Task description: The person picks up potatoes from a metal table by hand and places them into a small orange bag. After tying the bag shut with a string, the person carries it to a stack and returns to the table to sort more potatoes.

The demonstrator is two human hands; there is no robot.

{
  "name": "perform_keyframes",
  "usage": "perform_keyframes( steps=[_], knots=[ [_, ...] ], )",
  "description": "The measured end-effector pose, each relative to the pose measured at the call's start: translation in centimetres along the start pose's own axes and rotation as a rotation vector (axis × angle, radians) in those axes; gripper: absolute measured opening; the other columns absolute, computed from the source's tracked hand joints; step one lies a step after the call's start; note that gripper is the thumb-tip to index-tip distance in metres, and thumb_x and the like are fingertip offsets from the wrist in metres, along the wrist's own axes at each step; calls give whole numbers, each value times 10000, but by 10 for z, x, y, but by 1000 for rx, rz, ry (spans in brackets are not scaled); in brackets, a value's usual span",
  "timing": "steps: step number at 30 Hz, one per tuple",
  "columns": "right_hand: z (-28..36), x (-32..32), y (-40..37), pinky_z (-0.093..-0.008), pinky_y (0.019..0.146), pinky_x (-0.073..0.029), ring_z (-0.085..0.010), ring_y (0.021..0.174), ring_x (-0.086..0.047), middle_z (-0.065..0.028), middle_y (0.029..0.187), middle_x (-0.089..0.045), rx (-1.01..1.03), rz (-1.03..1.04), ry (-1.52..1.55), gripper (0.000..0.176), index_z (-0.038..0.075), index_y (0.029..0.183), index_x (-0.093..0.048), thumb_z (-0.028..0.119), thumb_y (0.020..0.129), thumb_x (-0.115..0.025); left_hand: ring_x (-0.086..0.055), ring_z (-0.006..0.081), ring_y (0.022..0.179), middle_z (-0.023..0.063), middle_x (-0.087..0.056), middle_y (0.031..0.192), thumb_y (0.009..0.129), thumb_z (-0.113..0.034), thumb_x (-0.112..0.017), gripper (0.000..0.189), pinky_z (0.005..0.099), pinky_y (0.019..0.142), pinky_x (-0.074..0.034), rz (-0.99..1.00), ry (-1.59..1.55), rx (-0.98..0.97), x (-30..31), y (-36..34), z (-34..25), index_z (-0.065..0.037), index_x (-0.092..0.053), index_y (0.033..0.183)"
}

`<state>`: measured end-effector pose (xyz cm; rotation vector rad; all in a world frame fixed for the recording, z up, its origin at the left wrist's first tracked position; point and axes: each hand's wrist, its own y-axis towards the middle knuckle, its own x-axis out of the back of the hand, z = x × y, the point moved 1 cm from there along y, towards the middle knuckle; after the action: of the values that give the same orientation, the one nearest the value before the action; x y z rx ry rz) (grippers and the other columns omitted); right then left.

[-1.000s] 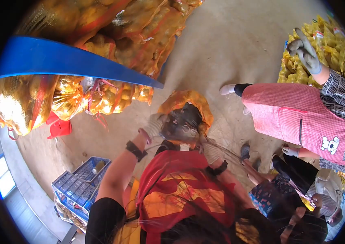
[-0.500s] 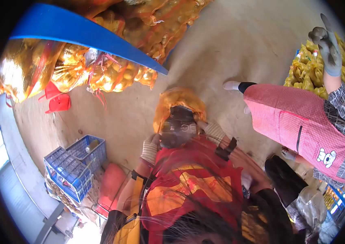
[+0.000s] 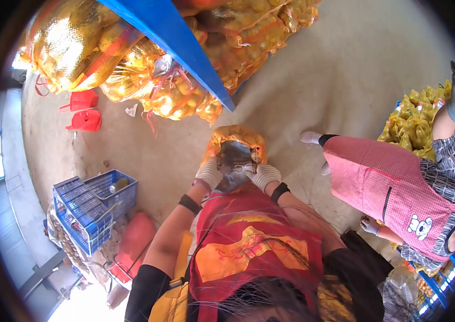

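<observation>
In front of my apron is an orange mesh bag (image 3: 234,132) with a dark, shiny panel or sheet (image 3: 235,155) at its middle, bearing pale markings I cannot read. My left hand (image 3: 209,173), in a whitish striped glove, is closed on the bag's left side. On the opposite side, my right hand (image 3: 264,176), gloved the same way, has its fingers bent round the edge by the dark panel. The fingertips are partly hidden, and what fills the bag is hard to make out.
Filled orange mesh sacks (image 3: 168,96) lie at the upper left, beside a blue beam (image 3: 184,45). Two red containers (image 3: 85,121) are on the floor. Blue crates (image 3: 85,214) stand left. A co-worker in a pink apron (image 3: 383,174) is right, near yellow bags (image 3: 409,129).
My hands have drawn closer together along the bag, the left moving forward. The view has shifted, so the sacks appear farther right and the co-worker lower. The co-worker's raised gloved hand also appears farther right.
</observation>
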<state>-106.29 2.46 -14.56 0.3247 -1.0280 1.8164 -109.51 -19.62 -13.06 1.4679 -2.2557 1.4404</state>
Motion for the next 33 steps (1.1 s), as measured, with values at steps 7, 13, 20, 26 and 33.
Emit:
perform_keyframes(
  steps=[7,13,20,26,33],
  knots=[
    [-54,-26,22,-480,739,-526,-387,831,-667,-219,858,-681,-349,69,-28,532,8,1019,-670,506,888,-534,-640,394,1018,245,-660,1080,759,-385,-766,634,433,867,-510,166,551,-86,-39,28,-46,25,-508,1168],
    [-67,-26,24,-476,810,-504,-405,931,-638,-259,1014,-652,-283,-66,80,447,-6,1004,-648,418,904,-545,-636,400,978,251,-660,1000,829,-201,-666,335,437,830,-509,125,423,-97,-58,56,-17,-21,-570,1095],
    [-77,-28,21,-491,787,-484,-428,878,-617,-277,969,-620,-164,-130,202,379,3,986,-645,361,911,-546,-648,385,959,251,-669,993,846,-305,-668,389,426,821,-508,21,235,-113,-56,74,-17,-4,-624,1088],
    [-70,-26,31,-464,812,-491,-416,932,-613,-306,1051,-586,-157,-34,182,414,29,1009,-658,419,888,-593,-657,350,982,252,-675,1017,788,-431,-704,569,403,844,-509,269,409,15,-66,54,-42,24,-628,1122],
    [-65,-19,39,-451,864,-494,-429,960,-607,-298,1064,-612,-113,51,70,478,53,1083,-654,475,860,-618,-644,354,1043,229,-676,1075,779,-501,-679,595,398,889,-503,336,464,56,-72,76,-24,4,-669,1093]
  ],
)
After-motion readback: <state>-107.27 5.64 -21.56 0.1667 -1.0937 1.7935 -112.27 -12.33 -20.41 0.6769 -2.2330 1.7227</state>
